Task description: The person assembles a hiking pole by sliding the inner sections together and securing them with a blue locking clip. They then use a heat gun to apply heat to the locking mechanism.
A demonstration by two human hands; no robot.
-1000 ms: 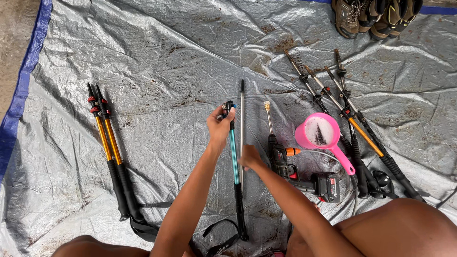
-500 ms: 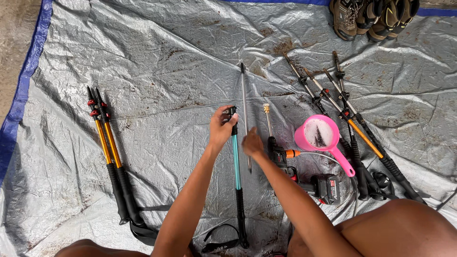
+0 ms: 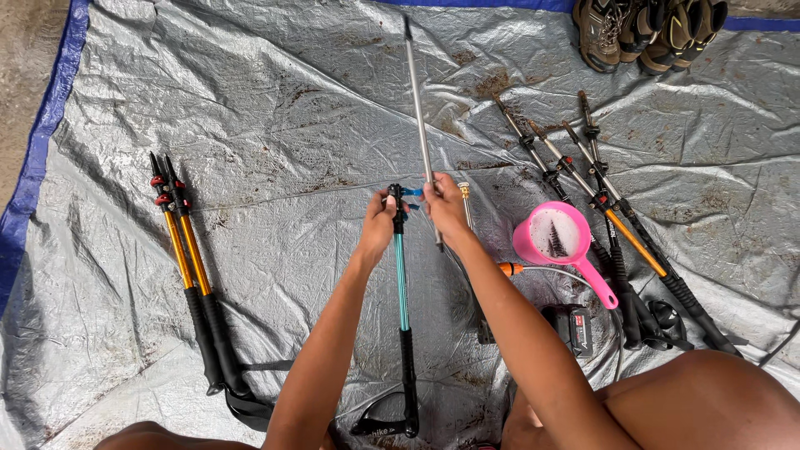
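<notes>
My left hand [image 3: 379,227] is closed around the top of a teal trekking pole [image 3: 402,283], just under its black clamp collar, near the centre of the frame. The pole runs straight down from there to its black handle and strap at the bottom edge, between my forearms. My right hand [image 3: 444,210] sits just beside the left, its grip clamped on a thin silver pole section [image 3: 420,125] that slants up from my fingers toward the top centre of the frame; a short stub of it sticks out below my palm. The two hands are nearly touching at the clamp.

Everything lies on a wrinkled grey tarp [image 3: 275,108] with a blue border along the left and top edges, smeared with brown mud patches. At the left of the frame two orange-and-black poles [image 3: 187,275] lie side by side, touching. At the right, several muddy poles [image 3: 600,208] lie in a loose fan, their tips pointing up-left. A pink scoop [image 3: 560,242] with soapy water and a brush in it rests against them, right of my right forearm. Below it lies a black-and-red battery pack [image 3: 575,327]. Muddy hiking boots [image 3: 646,29] stand at the upper right corner.
</notes>
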